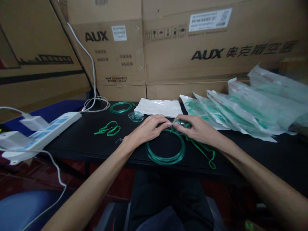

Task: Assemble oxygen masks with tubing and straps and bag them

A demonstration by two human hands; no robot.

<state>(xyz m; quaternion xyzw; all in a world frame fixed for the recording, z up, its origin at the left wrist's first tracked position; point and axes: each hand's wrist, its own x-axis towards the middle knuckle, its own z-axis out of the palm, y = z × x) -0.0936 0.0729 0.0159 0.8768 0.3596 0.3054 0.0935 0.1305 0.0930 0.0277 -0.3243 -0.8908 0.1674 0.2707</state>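
My right hand [196, 126] is closed around a clear green oxygen mask [182, 123], most of it hidden by the fingers. A green elastic strap [204, 150] trails from it toward the table's front edge. My left hand [154, 126] pinches the end of the green tubing at the mask's narrow end; the joint itself is hidden by the fingertips. Below both hands the coiled green tubing [166, 158] lies on the black table [96, 144]. Left of my left hand are another clear mask piece [136, 116], a loose green strap [107, 129] and a small clear piece [118, 141].
A second tubing coil [122, 107] and a white plastic packet [158, 107] lie farther back. Several clear bags with green contents [216, 109] overlap at the right. A white power strip [48, 133] with plugs and cables stands at the left. Cardboard boxes [168, 67] wall off the back.
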